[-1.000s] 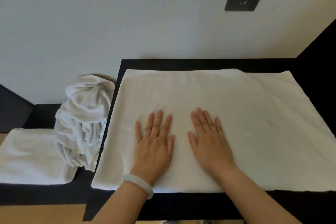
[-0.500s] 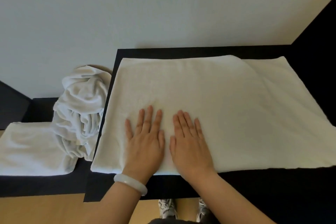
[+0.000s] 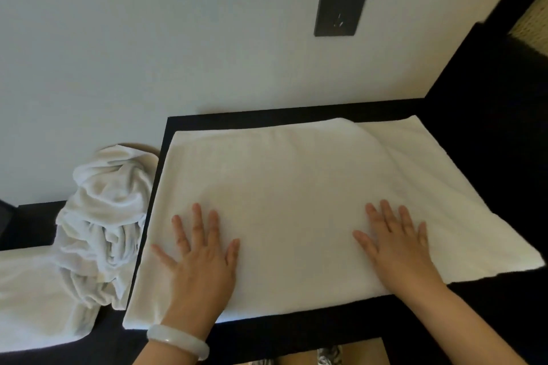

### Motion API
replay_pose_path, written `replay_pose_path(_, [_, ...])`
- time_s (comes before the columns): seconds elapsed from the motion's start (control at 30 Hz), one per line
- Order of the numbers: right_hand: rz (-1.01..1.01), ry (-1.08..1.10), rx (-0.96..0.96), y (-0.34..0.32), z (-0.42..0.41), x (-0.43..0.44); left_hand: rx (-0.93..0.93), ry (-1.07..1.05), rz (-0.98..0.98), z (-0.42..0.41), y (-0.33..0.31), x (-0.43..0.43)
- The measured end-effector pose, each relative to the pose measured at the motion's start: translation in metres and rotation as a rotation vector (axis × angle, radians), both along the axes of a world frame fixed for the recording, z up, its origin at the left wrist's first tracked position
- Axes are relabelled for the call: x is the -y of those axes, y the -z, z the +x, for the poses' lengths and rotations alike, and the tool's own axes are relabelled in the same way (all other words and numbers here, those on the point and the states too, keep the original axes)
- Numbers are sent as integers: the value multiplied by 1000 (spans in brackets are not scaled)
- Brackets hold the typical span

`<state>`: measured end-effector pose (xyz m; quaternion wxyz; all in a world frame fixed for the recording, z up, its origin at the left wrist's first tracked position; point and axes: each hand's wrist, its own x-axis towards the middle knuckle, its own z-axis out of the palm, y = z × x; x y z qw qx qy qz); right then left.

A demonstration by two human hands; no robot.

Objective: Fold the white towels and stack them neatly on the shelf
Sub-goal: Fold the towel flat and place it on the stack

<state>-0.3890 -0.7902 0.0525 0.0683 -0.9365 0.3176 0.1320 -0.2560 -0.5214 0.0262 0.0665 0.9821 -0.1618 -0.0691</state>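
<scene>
My left hand (image 3: 201,264) and my right hand (image 3: 397,249) both lie flat, palms down, on the big white towel (image 3: 296,187). The fingers (image 3: 197,222) of the left hand are straight and spread apart, with the thumb stretched out to the side. The fingers (image 3: 388,216) of the right hand are also straight, a little spread. Neither hand pinches or grips anything. The left hand is near the left front corner of the towel, the right hand well apart from it, toward the right side.

The towel lies open on the black table (image 3: 296,332), against the pale wall (image 3: 148,38). At its far right corner a lower layer shows from under the upper one. I wear a pale bracelet (image 3: 178,341) on my left wrist.

Just beside the table, on the left, a crumpled towel (image 3: 103,216) stands in a heap. Its lower part rests on a folded towel (image 3: 29,299), which lies flat at the far left. A dark plate (image 3: 341,9) is on the wall above.
</scene>
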Motion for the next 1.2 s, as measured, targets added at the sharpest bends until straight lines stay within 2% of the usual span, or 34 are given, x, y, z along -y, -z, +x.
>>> replay_pose_path(0.13, [14, -193, 223, -7, 35, -14, 190, 344, -121, -1, -12, 92])
replay_pose_path(0.23, [26, -241, 219, 11, 43, -4, 148, 474, -136, 5, -14, 160])
replay_pose_path(0.33, [33, -197, 197, 24, 16, 44, 79, 445, -60, 16, 10, 180])
replay_pose_path(0.5, [23, -116, 180, 24, -46, 108, 99, 433, -36, 18, 21, 177])
replay_pose_path(0.6, [99, -110, 182, 18, -67, 131, 103, 420, -37, 17, 20, 177])
replay_pose_path(0.67, [217, -102, 203, 6, -68, 141, 64, 402, -33, 17, 18, 179])
replay_pose_path(0.73, [315, -40, 310, -6, -61, 149, 53, 380, -60, 17, 18, 187])
replay_pose_path(0.8, [336, 67, 475, -19, -48, 160, 72, 387, -98, 15, 8, 205])
replay_pose_path(0.87, [379, 163, 559, -32, -27, 171, 87, 420, -166, 14, -2, 231])
replay_pose_path(0.93, [427, 202, 578, -40, -2, 179, 94, 415, -204, 17, -12, 254])
replay_pose_path(1.07, [506, 155, 549, -42, 45, 187, -22, 328, -84, 35, -3, 267])
replay_pose_path(1.13, [582, 166, 505, -38, 65, 186, -71, 309, -101, 38, 2, 263])
replay_pose_path(1.2, [635, 198, 458, -32, 81, 184, -10, 326, -181, 40, 4, 261])
